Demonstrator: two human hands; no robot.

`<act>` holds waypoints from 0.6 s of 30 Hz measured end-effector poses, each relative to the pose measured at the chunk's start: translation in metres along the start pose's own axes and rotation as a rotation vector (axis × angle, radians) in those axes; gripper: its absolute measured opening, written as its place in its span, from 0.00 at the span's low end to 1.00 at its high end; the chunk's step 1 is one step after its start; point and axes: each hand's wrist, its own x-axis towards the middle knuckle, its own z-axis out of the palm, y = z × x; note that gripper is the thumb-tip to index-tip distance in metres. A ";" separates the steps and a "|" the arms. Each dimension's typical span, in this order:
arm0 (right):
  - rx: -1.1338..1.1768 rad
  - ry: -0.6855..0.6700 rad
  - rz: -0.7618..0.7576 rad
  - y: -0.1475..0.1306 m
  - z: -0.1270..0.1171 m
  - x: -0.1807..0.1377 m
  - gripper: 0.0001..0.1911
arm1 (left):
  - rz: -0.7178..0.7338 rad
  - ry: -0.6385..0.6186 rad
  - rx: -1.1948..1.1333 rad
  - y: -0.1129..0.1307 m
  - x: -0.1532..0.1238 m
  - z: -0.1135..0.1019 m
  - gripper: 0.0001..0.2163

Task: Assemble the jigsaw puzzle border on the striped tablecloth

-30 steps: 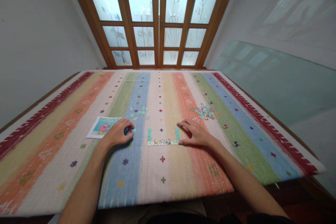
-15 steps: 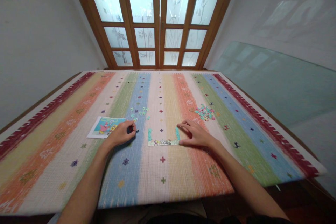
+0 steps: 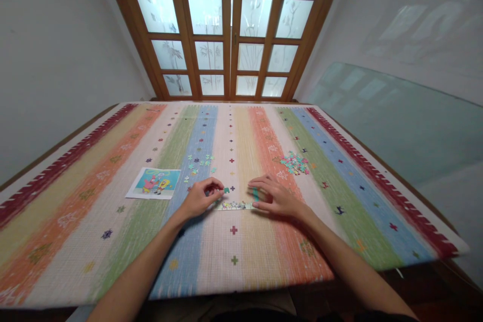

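A partly joined jigsaw frame (image 3: pixel 236 205) lies on the striped mat (image 3: pixel 234 241) in front of me. My left hand (image 3: pixel 202 197) rests at its left end and pinches a small teal puzzle piece (image 3: pixel 226 190) between thumb and fingers. At the frame's right end my right hand (image 3: pixel 273 196) lies on the mat with fingers stretched over the teal right arm of the frame (image 3: pixel 255 193). A reference picture card (image 3: pixel 154 182) showing cartoon figures lies to the left of my left hand.
Loose teal pieces (image 3: pixel 199 162) are scattered beyond my left hand. A pile of pink and teal pieces (image 3: pixel 294 162) sits beyond my right hand. A glass sheet (image 3: pixel 396 121) leans on the right wall. Wooden glazed doors (image 3: pixel 230 35) stand behind the table.
My left hand moved right from the loose pieces near the picture card to the left end of the joined frame, carrying a teal piece. My right hand shifted slightly left.
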 end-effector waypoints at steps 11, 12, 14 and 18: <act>0.236 -0.019 -0.117 -0.017 0.012 0.008 0.17 | -0.007 0.007 -0.108 0.014 -0.006 0.035 0.11; 0.254 -0.002 -0.116 -0.017 0.013 0.007 0.17 | -0.010 0.016 -0.113 0.014 -0.006 0.035 0.11; 0.266 0.008 -0.118 -0.016 0.013 0.007 0.17 | -0.012 0.030 -0.117 0.014 -0.006 0.035 0.12; 0.204 -0.037 -0.138 -0.016 0.013 0.008 0.18 | -0.015 0.016 -0.120 0.014 -0.007 0.037 0.12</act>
